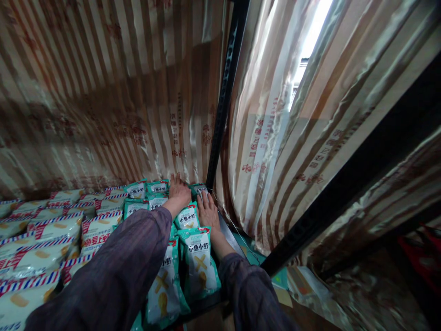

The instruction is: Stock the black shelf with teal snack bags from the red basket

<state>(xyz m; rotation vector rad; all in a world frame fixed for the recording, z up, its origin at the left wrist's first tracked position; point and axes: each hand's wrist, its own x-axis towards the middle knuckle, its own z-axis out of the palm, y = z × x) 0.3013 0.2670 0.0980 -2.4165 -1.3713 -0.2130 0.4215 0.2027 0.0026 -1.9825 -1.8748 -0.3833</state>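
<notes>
Through the head camera, I had both hands in the teal packets at the shelf's back corner.
Red-and-white packets lay in close rows at left, apparently leaning together for support; my left hand reached diagonally in, palm down, fingers extended and slightly parted towards the curtain, its thumb unclear; the teal packets stood snugly, likely propping one another; my right hand lay flatter, fingers loosely spread at the corner packet, forearm angled inwards, beside the black post.
</notes>
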